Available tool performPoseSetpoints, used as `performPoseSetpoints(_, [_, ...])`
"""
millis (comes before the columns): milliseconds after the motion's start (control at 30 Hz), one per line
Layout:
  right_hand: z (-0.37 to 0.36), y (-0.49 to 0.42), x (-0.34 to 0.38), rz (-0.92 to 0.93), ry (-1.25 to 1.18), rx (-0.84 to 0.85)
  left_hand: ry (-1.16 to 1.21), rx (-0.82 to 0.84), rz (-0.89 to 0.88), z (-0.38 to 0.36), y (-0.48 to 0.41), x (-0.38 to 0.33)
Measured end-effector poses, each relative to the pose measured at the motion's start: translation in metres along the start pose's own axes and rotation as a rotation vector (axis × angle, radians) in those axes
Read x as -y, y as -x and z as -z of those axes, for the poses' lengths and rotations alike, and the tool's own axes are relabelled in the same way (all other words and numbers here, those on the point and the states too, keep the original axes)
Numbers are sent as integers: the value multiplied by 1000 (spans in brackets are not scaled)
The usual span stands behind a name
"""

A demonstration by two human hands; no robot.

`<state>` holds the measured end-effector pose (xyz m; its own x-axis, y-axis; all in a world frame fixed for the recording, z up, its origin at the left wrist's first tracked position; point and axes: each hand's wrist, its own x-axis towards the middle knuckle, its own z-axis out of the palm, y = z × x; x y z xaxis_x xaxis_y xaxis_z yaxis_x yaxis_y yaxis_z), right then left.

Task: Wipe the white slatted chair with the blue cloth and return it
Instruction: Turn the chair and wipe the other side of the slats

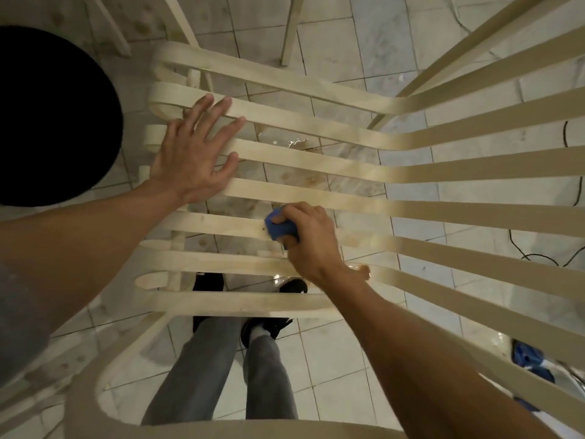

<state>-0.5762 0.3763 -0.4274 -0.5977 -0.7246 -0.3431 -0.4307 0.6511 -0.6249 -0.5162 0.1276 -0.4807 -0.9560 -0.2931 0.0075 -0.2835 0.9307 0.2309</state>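
White slatted chair (pixel 316 160) fills the view from the near edge outward, its slats running left to right with the tiled floor (pixel 332 359) showing through the gaps. Nearest, a curved frame member crosses the bottom. Through the openings the person's grey trousers (pixel 202 369) and dark shoes (pixel 207 282) are seen, so the person stands close against the chair, presumably to reach across it.

Right hand (pixel 308 239) is curled round the blue cloth (pixel 280 228), which is bunched into a small wad and pressed on a middle slat. The compact grip appears chosen to suit one slat's width and to bear down on marks (small dark specks show just left of the cloth).

Left hand (pixel 193 156), farther out, lies flat with fingers spread across several slats and grips nothing. It is judged to be steadying the chair against the wiping push.

Beyond, a pale furniture leg (pixel 292 26) stands on the floor, cut off at the top edge. A large black round object (pixel 47 115) at far left cannot be identified.

Hidden or uncertain:
- The cloth's underside and the slat beneath it are not visible.
- Whether the chair stands upright or tipped cannot be told, as the wide lens bends the slats.
- A blue item (pixel 528 359) on the floor at lower right is partly covered by a slat.
- A thin dark cable (pixel 564 134) runs toward the right edge.
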Motion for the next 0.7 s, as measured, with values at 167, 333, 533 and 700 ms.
performPoseSetpoints(167, [-33,-19,45,159,-16,67,15,16,6,0,0,2])
performPoseSetpoints(333, [-6,-1,8,100,6,70,46,47,1,2,1,3])
performPoseSetpoints(533, [31,24,-37,-126,79,-15,66,97,14,7,2,0])
performPoseSetpoints(700, [-6,2,20,24,18,-13,186,105,40,18,1,-5])
